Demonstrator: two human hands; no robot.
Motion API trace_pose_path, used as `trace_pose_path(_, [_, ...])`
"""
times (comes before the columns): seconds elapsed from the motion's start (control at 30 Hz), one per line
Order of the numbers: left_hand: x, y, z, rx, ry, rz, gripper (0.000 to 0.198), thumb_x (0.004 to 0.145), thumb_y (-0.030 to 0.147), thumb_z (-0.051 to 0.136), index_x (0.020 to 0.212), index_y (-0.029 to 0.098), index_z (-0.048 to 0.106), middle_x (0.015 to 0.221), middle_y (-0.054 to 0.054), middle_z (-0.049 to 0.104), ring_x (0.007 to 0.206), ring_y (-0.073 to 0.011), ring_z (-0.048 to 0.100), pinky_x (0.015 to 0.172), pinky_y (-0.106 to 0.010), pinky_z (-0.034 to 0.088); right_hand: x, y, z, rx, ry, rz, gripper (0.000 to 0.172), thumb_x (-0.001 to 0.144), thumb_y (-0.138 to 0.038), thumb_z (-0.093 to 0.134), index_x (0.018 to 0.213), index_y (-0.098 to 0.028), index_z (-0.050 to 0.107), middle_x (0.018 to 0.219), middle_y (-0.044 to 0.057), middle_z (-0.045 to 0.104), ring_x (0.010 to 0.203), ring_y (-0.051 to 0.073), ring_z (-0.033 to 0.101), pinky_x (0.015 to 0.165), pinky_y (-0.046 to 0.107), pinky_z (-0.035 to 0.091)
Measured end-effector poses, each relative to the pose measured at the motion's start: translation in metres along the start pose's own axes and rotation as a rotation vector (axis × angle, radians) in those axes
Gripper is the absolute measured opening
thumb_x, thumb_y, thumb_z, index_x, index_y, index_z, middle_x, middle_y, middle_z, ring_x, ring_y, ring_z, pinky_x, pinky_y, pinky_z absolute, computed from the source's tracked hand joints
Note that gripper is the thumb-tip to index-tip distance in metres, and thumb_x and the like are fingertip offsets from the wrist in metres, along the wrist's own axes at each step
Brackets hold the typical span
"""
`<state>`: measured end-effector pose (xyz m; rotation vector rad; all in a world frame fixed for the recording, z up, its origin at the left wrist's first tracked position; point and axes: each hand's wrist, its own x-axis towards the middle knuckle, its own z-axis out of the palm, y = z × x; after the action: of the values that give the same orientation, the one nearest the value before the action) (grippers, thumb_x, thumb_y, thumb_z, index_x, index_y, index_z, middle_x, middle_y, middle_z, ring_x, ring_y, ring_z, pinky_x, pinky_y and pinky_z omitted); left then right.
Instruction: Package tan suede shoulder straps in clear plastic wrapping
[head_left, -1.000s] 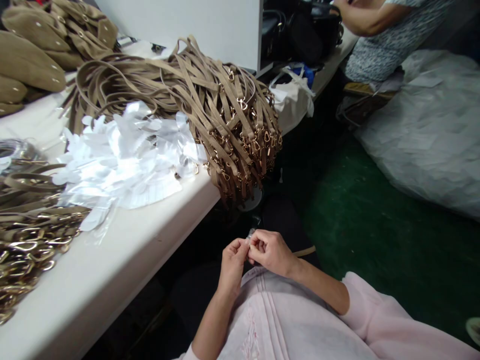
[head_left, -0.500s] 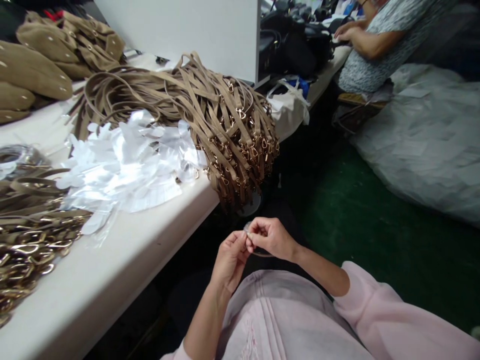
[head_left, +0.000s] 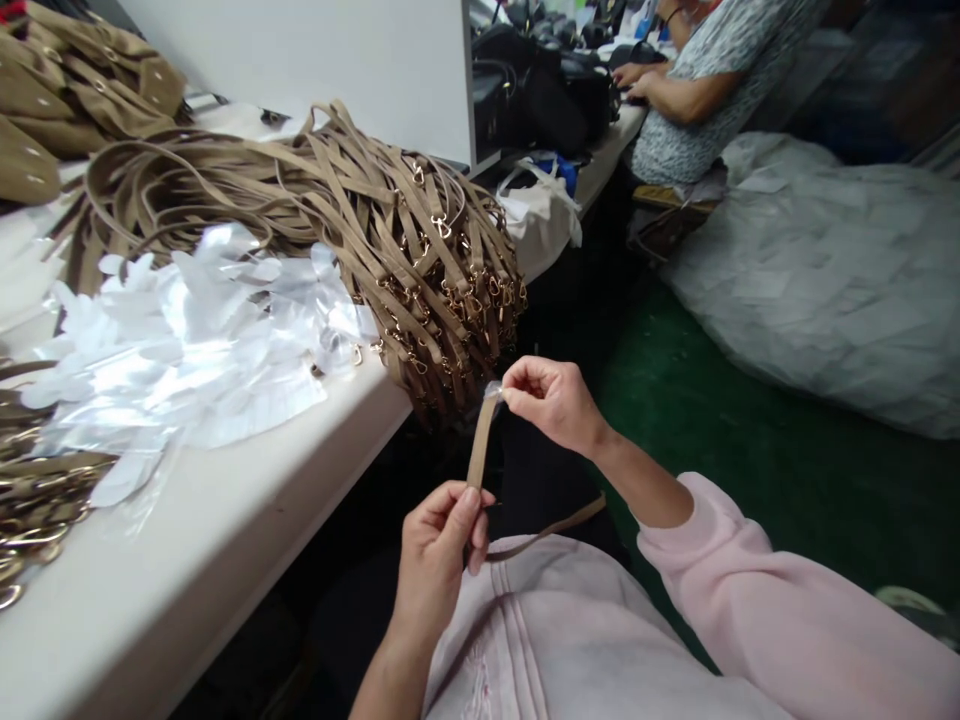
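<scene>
A tan strap (head_left: 482,445) is stretched between my two hands over my lap. My left hand (head_left: 442,540) pinches it lower down, thumb on top, and its tail runs off to the right across my lap. At its upper end sits a small clear plastic piece (head_left: 493,389), which my right hand (head_left: 551,398) pinches between thumb and fingertips. Whether those fingertips also grip the strap itself is hard to make out. Beyond my hands, a heap of tan straps (head_left: 420,250) with gold clasps hangs over the table's corner.
Clear plastic film pieces (head_left: 187,340) lie on the white table (head_left: 300,480). More straps with gold hooks (head_left: 45,500) are at the left, tan bags (head_left: 97,85) at the back. A white panel (head_left: 315,70) stands behind. A co-worker (head_left: 697,100) sits beyond, near a large translucent sack (head_left: 825,280).
My hands have moved apart, the right one up and away, the left one down. The strap now shows stretched between them. The view has shifted to the right.
</scene>
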<state>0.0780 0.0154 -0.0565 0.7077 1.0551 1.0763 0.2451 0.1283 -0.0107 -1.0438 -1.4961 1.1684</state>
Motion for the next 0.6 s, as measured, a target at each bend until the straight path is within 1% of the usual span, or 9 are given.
trace_pose_path(0.07, [0.008, 0.015, -0.004, -0.017, 0.034, -0.026, 0.027, 0.085, 0.04, 0.068, 0.081, 0.014, 0.065, 0.05, 0.006, 0.049, 0.033, -0.0018, 0.032, 0.036, -0.016, 0.018, -0.011, 0.003, 0.013, -0.115, -0.124, -0.021, 0.005, 0.073, -0.016, 0.063, 0.069, -0.015, 0.06, 0.063, -0.003, 0.056, 0.054, 0.007, 0.046, 0.05, 0.018, 0.036])
trace_pose_path(0.13, [0.017, 0.029, -0.006, -0.008, 0.033, -0.022, 0.03, 0.082, 0.039, 0.071, 0.071, 0.013, 0.06, 0.049, 0.006, 0.048, 0.032, -0.0015, 0.032, 0.035, -0.016, 0.018, -0.022, 0.005, 0.029, -0.157, -0.208, -0.032, 0.004, 0.072, -0.013, 0.062, 0.069, -0.015, 0.06, 0.064, -0.003, 0.057, 0.054, 0.007, 0.046, 0.049, 0.017, 0.036])
trace_pose_path(0.2, [0.024, 0.036, -0.005, -0.027, 0.019, -0.005, 0.034, 0.083, 0.039, 0.071, 0.066, 0.014, 0.056, 0.049, 0.006, 0.048, 0.034, -0.0016, 0.032, 0.037, -0.016, 0.022, -0.026, 0.006, 0.039, -0.127, -0.209, -0.015, 0.003, 0.072, -0.013, 0.061, 0.07, -0.015, 0.061, 0.064, -0.003, 0.057, 0.054, 0.007, 0.047, 0.05, 0.017, 0.037])
trace_pose_path(0.27, [0.025, 0.035, -0.002, -0.058, -0.019, 0.014, 0.029, 0.085, 0.039, 0.068, 0.074, 0.013, 0.06, 0.055, 0.004, 0.052, 0.041, -0.0034, 0.04, 0.043, -0.017, 0.03, -0.022, 0.007, 0.038, -0.026, -0.15, 0.043, 0.003, 0.074, -0.017, 0.062, 0.071, -0.015, 0.061, 0.065, -0.002, 0.058, 0.055, 0.008, 0.049, 0.05, 0.018, 0.038])
trace_pose_path(0.37, [0.017, 0.021, 0.004, -0.018, -0.106, 0.052, 0.028, 0.09, 0.041, 0.061, 0.092, 0.014, 0.066, 0.069, -0.002, 0.061, 0.06, -0.0104, 0.055, 0.061, -0.022, 0.044, -0.002, 0.002, 0.015, 0.181, -0.01, 0.089, 0.007, 0.075, -0.02, 0.064, 0.072, -0.014, 0.062, 0.06, -0.003, 0.057, 0.051, 0.007, 0.046, 0.047, 0.017, 0.036])
trace_pose_path(0.43, [0.01, 0.016, 0.007, 0.045, -0.163, 0.05, 0.029, 0.092, 0.042, 0.058, 0.091, 0.014, 0.067, 0.068, -0.003, 0.062, 0.065, -0.0135, 0.058, 0.068, -0.026, 0.046, 0.013, -0.008, -0.009, 0.276, 0.111, 0.041, 0.007, 0.073, -0.019, 0.066, 0.072, -0.013, 0.062, 0.058, -0.003, 0.056, 0.048, 0.006, 0.042, 0.043, 0.016, 0.031])
trace_pose_path(0.5, [0.003, 0.021, 0.006, 0.071, -0.192, 0.042, 0.029, 0.091, 0.042, 0.059, 0.088, 0.015, 0.068, 0.062, -0.002, 0.059, 0.059, -0.013, 0.055, 0.063, -0.027, 0.046, 0.026, -0.027, -0.034, 0.31, 0.216, -0.05, 0.006, 0.072, -0.018, 0.067, 0.071, -0.014, 0.062, 0.059, -0.003, 0.056, 0.047, 0.005, 0.04, 0.041, 0.016, 0.026])
trace_pose_path(0.53, [-0.001, 0.028, 0.004, 0.069, -0.189, 0.042, 0.029, 0.089, 0.044, 0.062, 0.086, 0.015, 0.068, 0.058, -0.001, 0.057, 0.054, -0.0125, 0.053, 0.057, -0.026, 0.045, 0.032, -0.038, -0.046, 0.3, 0.263, -0.108, 0.007, 0.073, -0.018, 0.067, 0.07, -0.015, 0.062, 0.06, -0.003, 0.056, 0.046, 0.004, 0.039, 0.04, 0.016, 0.024])
trace_pose_path(0.6, [-0.011, 0.052, -0.004, 0.063, -0.107, 0.051, 0.03, 0.082, 0.047, 0.07, 0.081, 0.017, 0.069, 0.051, 0.001, 0.05, 0.044, -0.0106, 0.046, 0.043, -0.024, 0.038, 0.042, -0.063, -0.067, 0.257, 0.348, -0.245, 0.008, 0.075, -0.017, 0.067, 0.069, -0.016, 0.061, 0.06, -0.003, 0.055, 0.045, 0.004, 0.038, 0.039, 0.016, 0.021])
